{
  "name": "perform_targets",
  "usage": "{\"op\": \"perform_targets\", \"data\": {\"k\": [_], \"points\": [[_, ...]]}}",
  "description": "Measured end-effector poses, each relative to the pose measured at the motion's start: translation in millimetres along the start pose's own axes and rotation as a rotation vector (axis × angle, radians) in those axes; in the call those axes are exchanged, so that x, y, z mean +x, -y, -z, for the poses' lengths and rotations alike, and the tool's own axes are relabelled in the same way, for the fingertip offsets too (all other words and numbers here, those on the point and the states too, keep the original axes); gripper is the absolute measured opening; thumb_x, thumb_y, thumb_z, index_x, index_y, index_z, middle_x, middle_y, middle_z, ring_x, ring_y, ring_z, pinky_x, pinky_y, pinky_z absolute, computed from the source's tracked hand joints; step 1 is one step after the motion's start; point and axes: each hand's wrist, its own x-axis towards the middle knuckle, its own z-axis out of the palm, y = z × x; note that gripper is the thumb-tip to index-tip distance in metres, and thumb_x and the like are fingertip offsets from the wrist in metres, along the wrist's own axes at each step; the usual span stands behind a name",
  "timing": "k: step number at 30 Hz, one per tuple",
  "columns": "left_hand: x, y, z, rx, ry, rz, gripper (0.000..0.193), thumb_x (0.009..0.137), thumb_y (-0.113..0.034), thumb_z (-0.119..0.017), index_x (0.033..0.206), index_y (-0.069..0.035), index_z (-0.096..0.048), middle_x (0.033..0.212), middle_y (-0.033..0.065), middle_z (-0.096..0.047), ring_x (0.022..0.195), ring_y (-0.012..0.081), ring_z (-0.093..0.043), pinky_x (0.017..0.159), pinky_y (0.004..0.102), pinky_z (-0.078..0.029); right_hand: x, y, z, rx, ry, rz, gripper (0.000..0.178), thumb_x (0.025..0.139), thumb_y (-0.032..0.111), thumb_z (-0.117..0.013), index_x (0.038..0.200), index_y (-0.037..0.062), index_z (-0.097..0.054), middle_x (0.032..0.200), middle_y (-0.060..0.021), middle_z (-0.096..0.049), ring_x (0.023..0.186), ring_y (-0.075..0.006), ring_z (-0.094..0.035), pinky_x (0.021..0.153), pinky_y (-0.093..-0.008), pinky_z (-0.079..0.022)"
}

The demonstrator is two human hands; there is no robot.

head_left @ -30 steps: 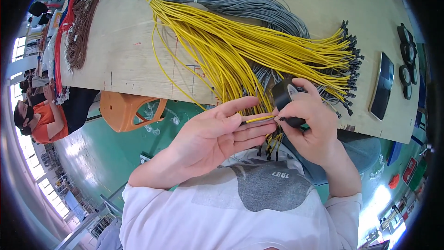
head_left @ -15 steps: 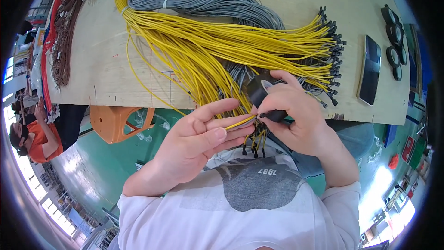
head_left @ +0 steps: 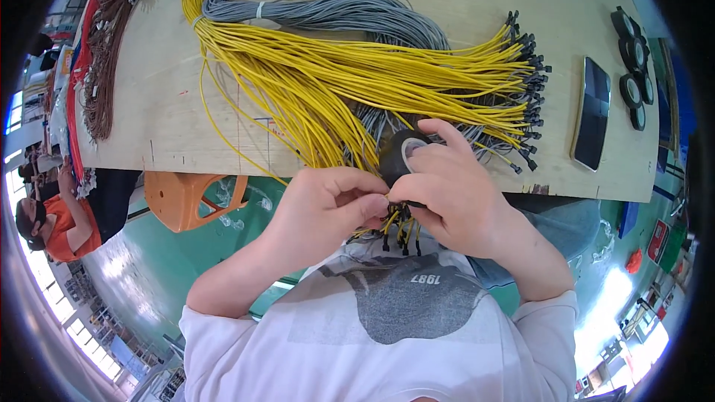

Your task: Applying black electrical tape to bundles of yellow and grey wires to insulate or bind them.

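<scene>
My left hand (head_left: 316, 212) is closed in a pinch, thumb against fingers, at the spot where a yellow cable was held; the fingers now hide most of it. Right beside it, my right hand (head_left: 458, 197) has its fingers curled round a roll of black tape (head_left: 393, 164), and its fingertips meet those of the left hand. Beyond both hands a thick bundle of yellow cables (head_left: 298, 67) fans out over the table, ending in black connectors (head_left: 532, 89) on the right. Several yellow cable ends with black connectors (head_left: 402, 238) hang over the table's near edge, just below my hands.
A bundle of grey cables (head_left: 328, 11) lies behind the yellow ones. To the right on the wooden table (head_left: 186, 119) are a phone (head_left: 592, 113) and several black tape rolls (head_left: 631, 52). An orange stool (head_left: 175, 197) stands at the near edge; a person in orange (head_left: 71, 227) sits far left.
My left hand has closed from spread fingers to a pinch. My right hand and the tape roll have moved left, so the fingertips of both hands now meet.
</scene>
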Motion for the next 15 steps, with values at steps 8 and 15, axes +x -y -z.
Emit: {"op": "perform_targets", "data": {"k": [8,15], "points": [[6,10,-8,-0.575,0.075,0.241,0.008,0.082,-0.008,-0.061,0.083,-0.001,-0.06,0.066,-0.0028,-0.053,0.052,0.002,-0.041,0.044,0.0185,-0.03,-14,16,19,0.133,-0.349,-0.189,0.014,0.076,0.006,-0.06,0.09,0.0067,-0.058,0.076,-0.004,-0.056,0.071,-0.0228,-0.056,0.092,-0.0443,-0.035],[3,8,-21,-0.498,-0.036,0.123,0.007,0.082,-0.006,-0.061,0.084,0.0,-0.059,0.072,-0.0017,-0.058,0.061,0.0021,-0.048,0.053,0.0163,-0.038,-27,61,26,0.973,-0.248,-1.02,0.016,0.088,0.005,-0.05,0.098,-0.0021,-0.061,0.066,-0.004,-0.059,0.055,-0.0062,-0.056,0.051,-0.0195,-0.047]]}}
